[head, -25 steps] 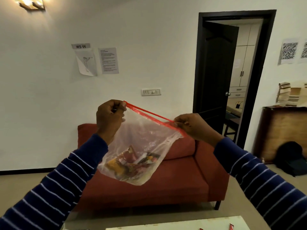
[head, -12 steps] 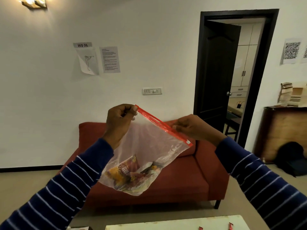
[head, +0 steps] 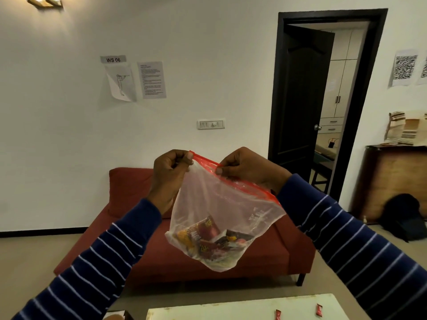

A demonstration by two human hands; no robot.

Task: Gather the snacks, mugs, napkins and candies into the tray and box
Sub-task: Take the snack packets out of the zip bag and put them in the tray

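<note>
I hold a clear plastic zip bag (head: 221, 209) with a red seal strip up in front of me. Several wrapped candies (head: 208, 239) in red, orange and dark wrappers lie bunched at its bottom. My left hand (head: 171, 172) pinches the strip's left end. My right hand (head: 245, 168) pinches the strip a short way along it, close to the left hand. The rest of the strip slopes down to the right under my right wrist. Two small red candies (head: 278, 314) (head: 319, 310) lie on the white table (head: 231, 308) at the bottom edge.
A red sofa (head: 143, 250) stands behind the bag against the white wall. A dark open door (head: 302, 100) is at the right, with a wooden cabinet (head: 392, 181) and a black bag (head: 402, 215) on the floor beyond it.
The bag has come lower and more central in view. My right hand has slid left along the red strip toward my left hand, and the strip's two sides now lie together.
</note>
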